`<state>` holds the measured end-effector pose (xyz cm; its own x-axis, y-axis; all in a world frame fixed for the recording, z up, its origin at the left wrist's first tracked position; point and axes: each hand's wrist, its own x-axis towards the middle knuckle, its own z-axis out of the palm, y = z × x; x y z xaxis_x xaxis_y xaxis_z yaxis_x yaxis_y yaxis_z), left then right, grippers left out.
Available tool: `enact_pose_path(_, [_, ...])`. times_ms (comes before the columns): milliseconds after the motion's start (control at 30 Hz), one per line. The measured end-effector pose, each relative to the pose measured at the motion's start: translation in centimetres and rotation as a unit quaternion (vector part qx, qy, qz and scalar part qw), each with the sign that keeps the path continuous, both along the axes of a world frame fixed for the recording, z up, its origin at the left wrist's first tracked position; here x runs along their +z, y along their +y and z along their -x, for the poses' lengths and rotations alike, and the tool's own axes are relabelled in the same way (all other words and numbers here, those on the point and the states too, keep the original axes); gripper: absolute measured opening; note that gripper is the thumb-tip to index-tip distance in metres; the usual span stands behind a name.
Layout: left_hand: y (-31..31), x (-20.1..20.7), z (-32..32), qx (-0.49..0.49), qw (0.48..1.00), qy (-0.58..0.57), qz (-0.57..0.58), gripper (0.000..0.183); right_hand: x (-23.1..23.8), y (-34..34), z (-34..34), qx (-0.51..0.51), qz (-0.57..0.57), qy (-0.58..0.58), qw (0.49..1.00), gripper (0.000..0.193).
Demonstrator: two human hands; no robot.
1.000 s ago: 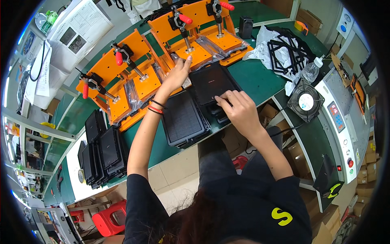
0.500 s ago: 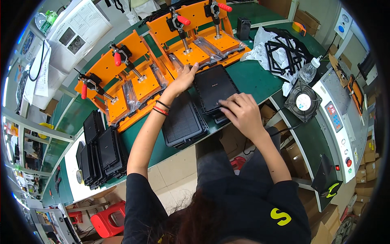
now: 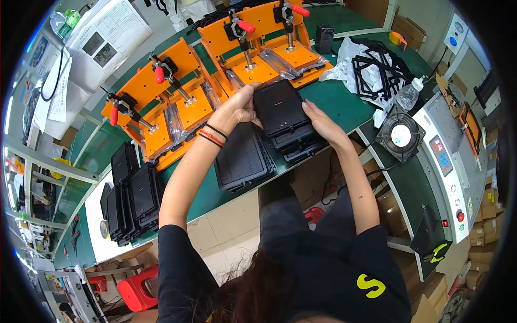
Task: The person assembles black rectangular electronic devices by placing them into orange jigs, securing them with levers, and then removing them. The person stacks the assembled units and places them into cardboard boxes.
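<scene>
Well, a stack of black cases (image 3: 141,196) sits left of the larger orange fixture (image 3: 264,22). Just on its near side, the left hand (image 3: 243,109) grips the left edge of a black case (image 3: 281,107), flat face up, long axis running toward the fixture, far end leaning left. The right hand (image 3: 325,126) clasps the right edge.

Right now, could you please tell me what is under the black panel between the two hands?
Under the panel, edges of stacked black pieces show; their covered parts cannot be seen.
</scene>
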<state>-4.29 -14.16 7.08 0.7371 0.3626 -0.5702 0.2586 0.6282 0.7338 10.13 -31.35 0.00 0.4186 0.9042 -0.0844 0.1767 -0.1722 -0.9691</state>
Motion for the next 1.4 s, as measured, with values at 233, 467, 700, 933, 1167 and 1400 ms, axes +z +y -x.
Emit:
enact_pose_path(233, [-1.0, -1.2, -0.2, 0.045, 0.998, -0.018, -0.039, 0.041, 0.8, -0.1, 0.1, 0.015, 0.006, -0.034, 0.999, 0.069])
enact_pose_path(467, [-1.7, -0.9, -0.4, 0.028, 0.998, -0.031, -0.052, 0.038, 0.9, 0.4, -0.7, 0.026, -0.043, 0.008, 0.999, 0.068])
enact_pose_path(700, [-2.2, -0.1, -0.4, 0.058, 0.995, -0.039, -0.071, 0.038, 1.8, 0.7, 0.1, 0.015, -0.109, 0.014, 0.994, 0.057])
enact_pose_path(933, [-2.3, 0.6, -0.3, 0.040, 0.995, -0.043, -0.078, 0.040, 1.3, 0.9, -0.1, 0.012, -0.133, 0.043, 0.990, 0.064])
enact_pose_path(1167, [-3.0, 4.5, 2.6, 0.052, 0.985, -0.003, -0.163, 0.041, 4.8, 0.4, 2.9, 0.009, -0.159, 0.067, 0.985, 0.063])
enact_pose_path(1400, [-3.3, 8.2, 10.2, 0.041, 0.978, 0.034, -0.202, 0.050, 4.0, 2.7, 10.9, 0.004, -0.200, 0.067, 0.978, 0.061])
